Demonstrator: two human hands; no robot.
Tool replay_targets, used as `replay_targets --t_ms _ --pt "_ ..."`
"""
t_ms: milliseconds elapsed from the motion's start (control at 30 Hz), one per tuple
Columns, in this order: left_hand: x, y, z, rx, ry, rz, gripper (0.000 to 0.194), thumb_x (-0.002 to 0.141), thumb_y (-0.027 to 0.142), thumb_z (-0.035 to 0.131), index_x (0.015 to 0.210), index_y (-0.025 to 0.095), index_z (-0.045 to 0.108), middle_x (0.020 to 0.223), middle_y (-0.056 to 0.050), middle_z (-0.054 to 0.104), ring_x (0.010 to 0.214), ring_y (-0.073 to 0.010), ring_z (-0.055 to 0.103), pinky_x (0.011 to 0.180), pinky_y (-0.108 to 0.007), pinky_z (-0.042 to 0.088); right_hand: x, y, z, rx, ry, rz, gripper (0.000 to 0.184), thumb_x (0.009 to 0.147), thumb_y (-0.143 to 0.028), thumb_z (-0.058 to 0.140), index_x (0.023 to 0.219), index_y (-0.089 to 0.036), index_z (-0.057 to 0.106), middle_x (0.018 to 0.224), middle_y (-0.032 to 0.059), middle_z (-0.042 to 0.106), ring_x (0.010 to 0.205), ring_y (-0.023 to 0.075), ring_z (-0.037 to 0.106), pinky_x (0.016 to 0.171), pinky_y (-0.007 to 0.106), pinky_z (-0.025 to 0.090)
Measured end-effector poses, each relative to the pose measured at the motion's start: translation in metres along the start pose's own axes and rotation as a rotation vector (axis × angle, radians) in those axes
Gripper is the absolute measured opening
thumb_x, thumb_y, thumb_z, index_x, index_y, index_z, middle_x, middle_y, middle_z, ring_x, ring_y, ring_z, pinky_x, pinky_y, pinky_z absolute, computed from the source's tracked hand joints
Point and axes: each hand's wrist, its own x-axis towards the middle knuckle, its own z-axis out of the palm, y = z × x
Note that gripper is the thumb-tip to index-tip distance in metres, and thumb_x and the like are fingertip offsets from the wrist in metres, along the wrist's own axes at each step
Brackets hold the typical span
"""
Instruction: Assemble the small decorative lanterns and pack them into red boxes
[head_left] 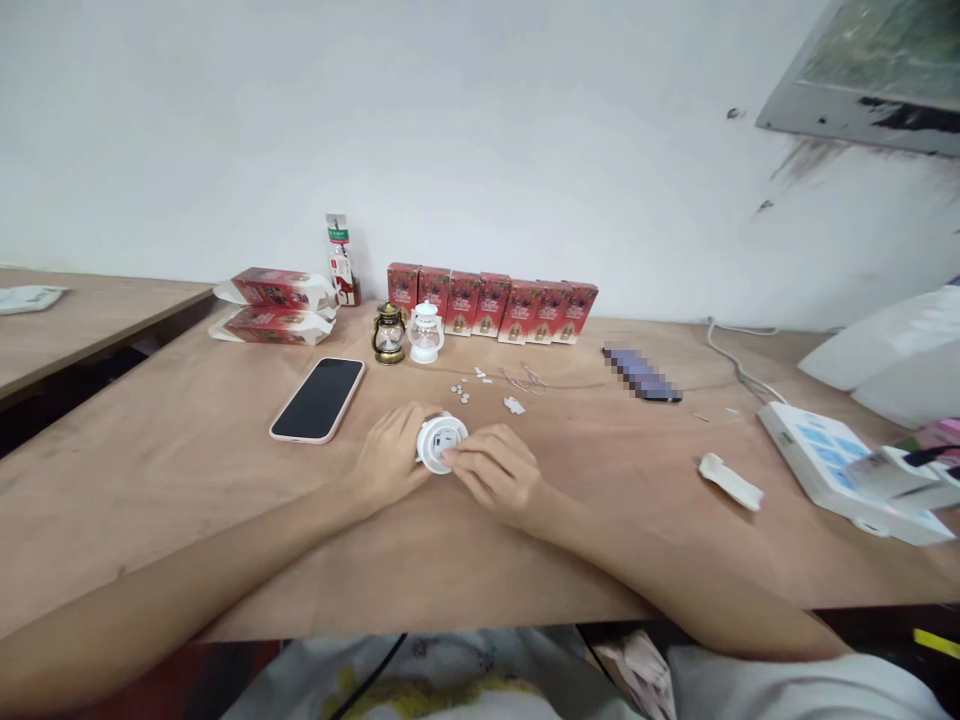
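Wooden surface (337, 590) underneath everything. Clock taken from the held lantern, 12 toward the wall. Row of red boxes (517, 312) stood at 12 to 1 o'clock. Phone (318, 400) lay at 10. Left hand (391, 455) came in from 9, curled round the lantern's side, firm hold. Right hand (499, 472) came in from 4, fingers bunched nearly closed, tips touching the base; couldn't tell whether they pinched anything.

Held lantern (442, 440) sat between both hands above the near-middle of the surface, base turned toward the camera, opening showing; body mostly hidden. Probably light, stiff plastic, a bit slick; any clear panes likely the fragile part. Best hold: round the solid rim, not across panes or handle. Base likely took a light fingertip press, no more.

Standing white lantern (425, 335) at 12, likely the same make. White cover (514, 405) at 2, thin, likely snappable. Small discs (465, 398) just past 12, probably slippery; edge pinch suited them.
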Motion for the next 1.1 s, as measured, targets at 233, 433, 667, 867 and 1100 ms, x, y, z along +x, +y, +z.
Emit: replay_targets --t_ms 233,433,667,867,1100 --pt "0.0 -0.004 0.003 0.025 0.057 0.025 0.03 0.085 0.03 0.049 0.111 0.016 0.048 0.105 -0.011 0.065 0.094 -0.025 0.063 0.079 -0.039 0.051 -0.006 0.007 0.004 -0.074 0.007 -0.075 0.015 0.086 -0.004 0.056 0.095 -0.015 0.063 0.08 0.0047 0.072 0.071 0.0138 0.06 0.06 0.027 0.048" --pt "0.0 -0.004 0.003 0.034 0.084 0.054 0.029 0.086 0.031 0.048 0.111 0.017 0.049 0.104 -0.011 0.066 0.091 -0.0247 0.064 0.076 -0.037 0.052 -0.007 0.011 0.004 -0.102 0.008 -0.129 0.016 0.084 -0.005 0.058 0.095 -0.014 0.064 0.082 0.0042 0.073 0.075 0.0145 0.059 0.065 0.028 0.048" --pt "-0.001 -0.003 0.004 0.033 0.106 0.079 0.031 0.087 0.034 0.047 0.112 0.016 0.05 0.1 -0.012 0.066 0.088 -0.0249 0.064 0.075 -0.037 0.05 -0.009 0.008 0.002 -0.255 0.011 -0.107 0.013 0.087 -0.029 0.055 0.095 -0.022 0.063 0.106 0.008 0.068 0.096 0.0196 0.057 0.082 0.037 0.044" --pt "-0.002 0.0 0.004 0.098 0.102 0.14 0.03 0.087 0.036 0.046 0.107 0.014 0.051 0.096 -0.012 0.065 0.089 -0.0247 0.063 0.075 -0.036 0.049 -0.013 0.005 0.009 -0.239 0.042 -0.022 0.019 0.08 -0.035 0.065 0.091 -0.022 0.057 0.106 0.01 0.066 0.098 0.0203 0.058 0.085 0.036 0.046" --pt "-0.002 -0.001 0.005 0.18 0.064 0.148 0.03 0.086 0.036 0.043 0.106 0.015 0.053 0.094 -0.011 0.066 0.088 -0.0251 0.062 0.075 -0.036 0.048 -0.012 -0.001 0.008 -0.062 -0.021 0.1 0.022 0.08 -0.026 0.061 0.1 -0.02 0.053 0.101 0.0113 0.063 0.094 0.02 0.061 0.079 0.034 0.049"
